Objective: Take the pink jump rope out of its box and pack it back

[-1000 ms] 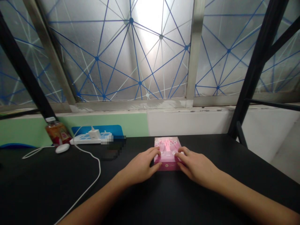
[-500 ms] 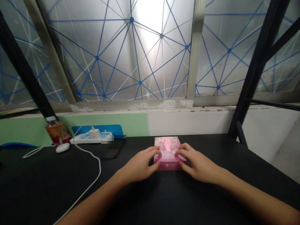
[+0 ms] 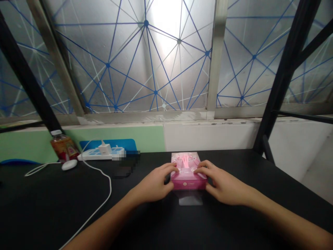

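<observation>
Probably light, stiff-walled and slightly slippery, the pink box (image 3: 188, 172) on the worktop (image 3: 151, 225), right of the power strip (image 3: 91, 155), suits a hold by its sides, where my left hand (image 3: 155, 183) and right hand (image 3: 225, 184) rest fingertips, clamped or not I cannot tell.

Left grip (image 3: 156, 181), right grip (image 3: 224, 181), apparently loosely curved

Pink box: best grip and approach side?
The pink box is probably best gripped by its left and right edges, from both sides, where the left hand and right hand rest: it is low and lies flat on the black table, underside covered.
</observation>
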